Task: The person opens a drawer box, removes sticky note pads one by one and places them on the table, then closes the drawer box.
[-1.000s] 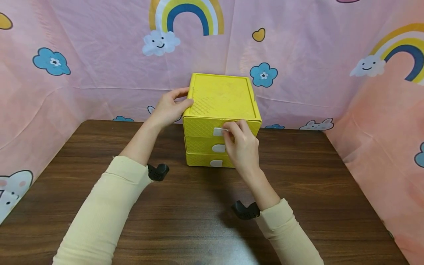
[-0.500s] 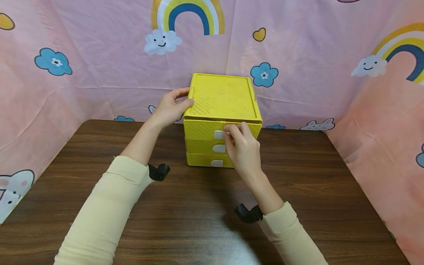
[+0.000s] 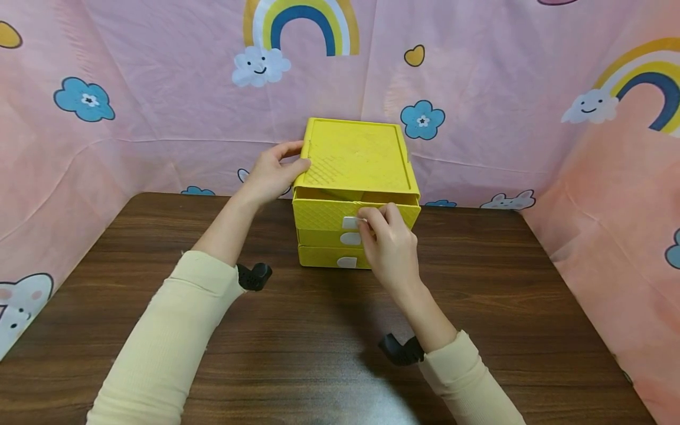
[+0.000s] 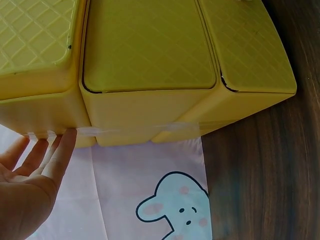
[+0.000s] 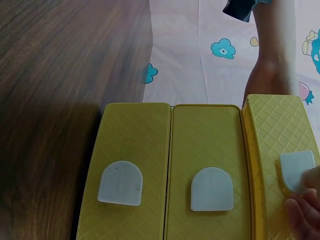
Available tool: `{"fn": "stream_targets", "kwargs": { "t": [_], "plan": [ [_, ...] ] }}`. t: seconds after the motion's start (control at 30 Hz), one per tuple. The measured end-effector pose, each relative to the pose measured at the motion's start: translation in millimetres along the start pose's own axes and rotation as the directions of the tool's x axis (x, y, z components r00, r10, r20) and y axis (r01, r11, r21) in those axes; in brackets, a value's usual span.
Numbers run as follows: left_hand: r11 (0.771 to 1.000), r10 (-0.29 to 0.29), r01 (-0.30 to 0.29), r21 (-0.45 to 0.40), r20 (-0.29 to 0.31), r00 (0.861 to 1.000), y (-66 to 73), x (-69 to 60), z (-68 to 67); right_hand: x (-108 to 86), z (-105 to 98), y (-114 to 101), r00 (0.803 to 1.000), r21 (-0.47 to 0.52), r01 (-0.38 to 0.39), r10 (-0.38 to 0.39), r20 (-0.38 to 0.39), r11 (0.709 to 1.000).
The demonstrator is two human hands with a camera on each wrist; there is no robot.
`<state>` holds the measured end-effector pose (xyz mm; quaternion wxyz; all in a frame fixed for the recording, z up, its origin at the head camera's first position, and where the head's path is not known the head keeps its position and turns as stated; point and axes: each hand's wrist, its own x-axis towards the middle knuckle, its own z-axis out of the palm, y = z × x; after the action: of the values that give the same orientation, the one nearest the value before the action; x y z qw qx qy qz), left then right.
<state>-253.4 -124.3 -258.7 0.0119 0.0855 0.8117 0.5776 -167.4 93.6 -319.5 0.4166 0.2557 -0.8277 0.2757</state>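
Note:
A yellow three-drawer box (image 3: 356,154) stands at the back of the table. Its top drawer (image 3: 324,213) is pulled partway out, with a dark gap under the lid; the lower two drawers are closed. Thumb and fingers of my right hand (image 3: 392,248) pinch the white handle (image 3: 349,222) of that top drawer, also visible in the right wrist view (image 5: 296,167). My left hand (image 3: 270,176) steadies the box's left side, thumb at the lid's edge. In the left wrist view, extended fingers of the left hand (image 4: 30,185) touch the side wall.
The dark wooden table (image 3: 297,354) extends in front of the box and to both sides. A pink cloth (image 3: 186,118) with rainbows, clouds and flowers hangs behind and at the sides. Black wrist devices (image 3: 254,276) show at both wrists.
The top drawer has slid out towards me, widening the gap under the lid. My right hand has moved with its handle, slightly down in the head view. The left hand has stayed put.

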Motion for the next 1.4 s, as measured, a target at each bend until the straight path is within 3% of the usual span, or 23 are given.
{"fn": "stream_targets", "kwargs": {
  "t": [0.83, 1.4],
  "plan": [
    [1.0, 0.002, -0.002, 0.012, 0.005, 1.0, 1.1, -0.9, -0.1, -11.1, -10, -10, 1.0, 0.003, 0.013, -0.013, -0.02, 1.0],
    [0.999, 0.002, -0.002, 0.036, -0.012, 1.0, 0.0, 1.5, 0.3, -18.0, -21, -19, 0.998, -0.013, 0.064, -0.065, -0.018, 0.998]
  ]
}}
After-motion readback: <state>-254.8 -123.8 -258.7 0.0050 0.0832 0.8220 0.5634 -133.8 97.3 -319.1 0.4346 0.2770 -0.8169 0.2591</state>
